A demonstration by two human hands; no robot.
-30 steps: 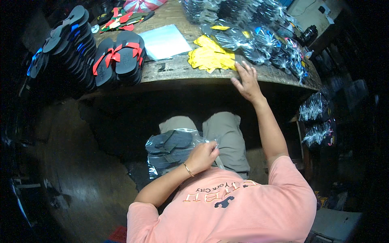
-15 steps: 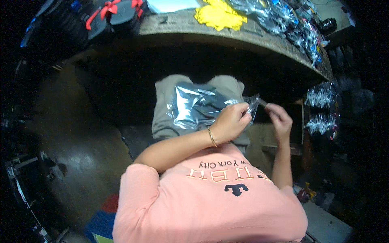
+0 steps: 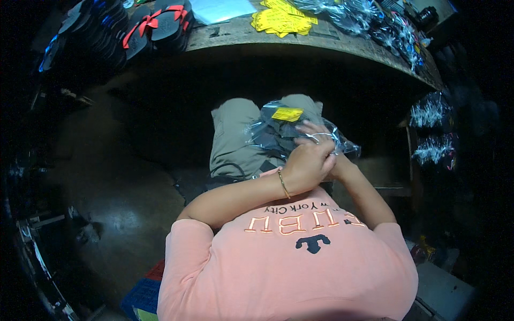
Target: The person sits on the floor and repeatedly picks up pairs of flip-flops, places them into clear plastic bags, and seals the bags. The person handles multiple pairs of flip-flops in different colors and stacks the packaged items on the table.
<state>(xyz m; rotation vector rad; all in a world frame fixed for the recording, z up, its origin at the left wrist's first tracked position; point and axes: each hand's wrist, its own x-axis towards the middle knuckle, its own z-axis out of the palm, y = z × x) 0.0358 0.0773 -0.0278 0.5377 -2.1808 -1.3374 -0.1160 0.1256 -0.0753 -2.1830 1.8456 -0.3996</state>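
A clear plastic bag (image 3: 259, 134) with something dark inside lies across my lap, over the grey trousers (image 3: 235, 115). A yellow card (image 3: 287, 114) shows at its far end. My left hand (image 3: 308, 166), with a thin bracelet at the wrist, is closed on the near right edge of the bag. Partly hidden behind it, my right hand (image 3: 317, 134) has its fingers stretched and apart over the bag, slightly blurred. A thin pale curved line crosses that hand; whether it is the bag's edge or a band I cannot tell.
Beyond my knees curves a workbench (image 3: 230, 33). It bears dark flip-flops with red straps (image 3: 170, 24), stacked dark footwear (image 3: 99, 37), a pale sheet (image 3: 222, 9), yellow cards (image 3: 281, 20) and plastic-wrapped packs (image 3: 356, 21). More wrapped packs (image 3: 432, 150) are at the right.
My right hand has come left from beside the bag onto it, fingers now spread. The yellow card has come into sight, and the bag has shifted and turned. My left hand still grips it.
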